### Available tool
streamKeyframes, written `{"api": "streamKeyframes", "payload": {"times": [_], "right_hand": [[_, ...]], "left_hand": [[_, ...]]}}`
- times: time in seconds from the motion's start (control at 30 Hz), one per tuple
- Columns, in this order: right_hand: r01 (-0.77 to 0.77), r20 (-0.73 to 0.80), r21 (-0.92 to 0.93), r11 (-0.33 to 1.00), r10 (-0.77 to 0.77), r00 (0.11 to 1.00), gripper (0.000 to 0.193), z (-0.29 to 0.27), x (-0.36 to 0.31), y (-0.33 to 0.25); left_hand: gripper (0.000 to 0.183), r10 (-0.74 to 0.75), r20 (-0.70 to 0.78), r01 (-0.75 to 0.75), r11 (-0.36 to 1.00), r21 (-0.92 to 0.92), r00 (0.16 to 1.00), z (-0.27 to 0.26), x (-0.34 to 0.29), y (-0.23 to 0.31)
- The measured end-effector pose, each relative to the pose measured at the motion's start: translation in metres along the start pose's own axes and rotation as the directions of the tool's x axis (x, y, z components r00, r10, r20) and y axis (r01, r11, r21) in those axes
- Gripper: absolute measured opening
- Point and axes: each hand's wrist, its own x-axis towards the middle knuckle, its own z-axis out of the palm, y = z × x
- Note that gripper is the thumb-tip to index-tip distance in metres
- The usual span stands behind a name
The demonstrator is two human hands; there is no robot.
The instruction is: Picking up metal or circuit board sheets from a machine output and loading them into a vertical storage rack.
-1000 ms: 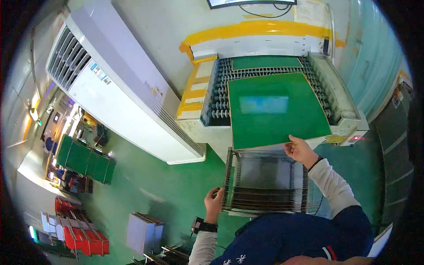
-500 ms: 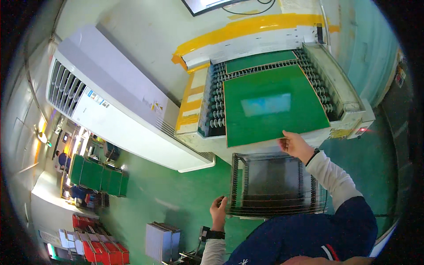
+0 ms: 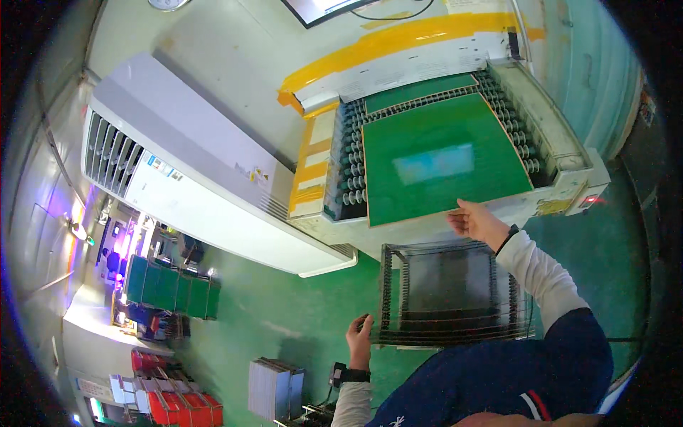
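Note:
A large green panel (image 3: 427, 171) with a thin pale border lies on the black rollers (image 3: 353, 171) of a conveyor machine in front of me. Its near edge sticks out over the machine's front lip. My right hand (image 3: 475, 222) pinches that near edge, right of its middle, with the lower fingers curled beneath. Farther in, a second green panel (image 3: 420, 94) is partly inside the machine. Below the machine's front stands a dark slotted rack (image 3: 448, 292). Loosely curled beside the rack's left side, my left hand (image 3: 360, 336) has nothing visible in its fingers.
A tall white air conditioner (image 3: 213, 206) stands left of the machine. On the green floor are a stack of pale panels (image 3: 274, 388), racks of green panels (image 3: 171, 285) and red racks (image 3: 181, 409). A screen (image 3: 324, 8) hangs above. People work at far left.
The near green panel has slid slightly farther onto the rollers, away from me, with my right hand following at its edge. My left hand stays beside the rack. The view has shifted a little.

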Motion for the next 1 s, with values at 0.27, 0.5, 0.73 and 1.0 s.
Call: {"api": "streamKeyframes", "payload": {"times": [0.27, 0.5, 0.73, 1.0], "right_hand": [[-0.012, -0.030, 0.023, 1.000, 0.013, 0.999, 0.037, 0.005, -0.003, -0.001], [0.057, 0.190, -0.504, 0.862, 0.047, 0.981, 0.038, 0.020, -0.046, 0.038], [0.402, 0.366, -0.916, 0.003, 0.421, 0.830, 0.056, 0.031, -0.105, 0.088], [0.332, 0.304, -0.939, -0.088, 0.235, 0.923, 0.059, 0.006, -0.116, 0.124]], "left_hand": [[0.033, -0.044, 0.026, 0.043, 0.997, 0.058, 0.999, -0.002, 0.002, 0.000], [0.036, -0.035, 0.056, 0.035, 0.999, 0.008, 0.998, -0.011, 0.006, -0.018], [0.038, -0.055, 0.052, 0.054, 0.998, 0.024, 0.997, -0.011, 0.003, -0.013], [0.038, -0.056, 0.038, 0.054, 0.997, 0.049, 0.998, -0.006, -0.003, 0.002]]}}
